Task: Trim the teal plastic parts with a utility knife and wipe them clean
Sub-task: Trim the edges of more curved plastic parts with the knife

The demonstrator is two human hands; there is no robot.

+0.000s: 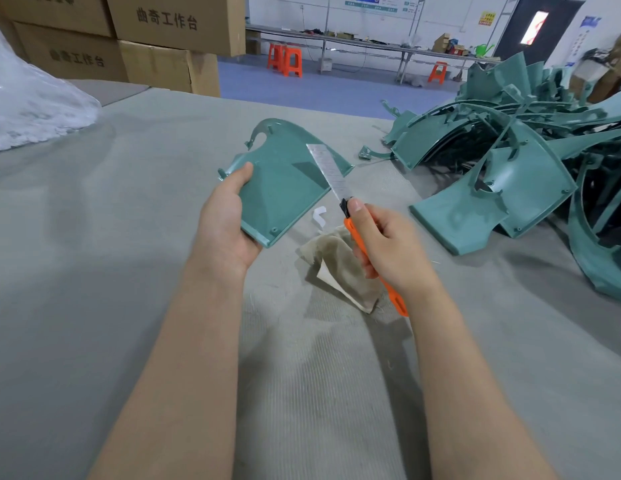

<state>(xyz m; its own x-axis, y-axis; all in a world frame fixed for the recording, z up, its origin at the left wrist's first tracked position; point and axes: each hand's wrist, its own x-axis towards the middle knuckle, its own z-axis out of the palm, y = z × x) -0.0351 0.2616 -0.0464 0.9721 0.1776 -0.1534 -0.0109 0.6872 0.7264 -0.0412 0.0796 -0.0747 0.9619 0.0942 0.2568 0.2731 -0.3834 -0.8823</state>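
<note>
Left hand (226, 220) pinches curved teal plastic panel (285, 188) — right hand (388, 244), fingers curled round orange-handled utility knife (337, 188), blade pointing 11 o'clock over panel's 3 o'clock edge.

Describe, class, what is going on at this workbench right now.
A person's left hand holds a curved teal plastic part above the grey fabric-covered table. The right hand grips an orange-handled utility knife, its long blade extended across the part's right edge. A crumpled beige cloth lies on the table below the knife, and a heap of similar teal parts sits at right.
</note>
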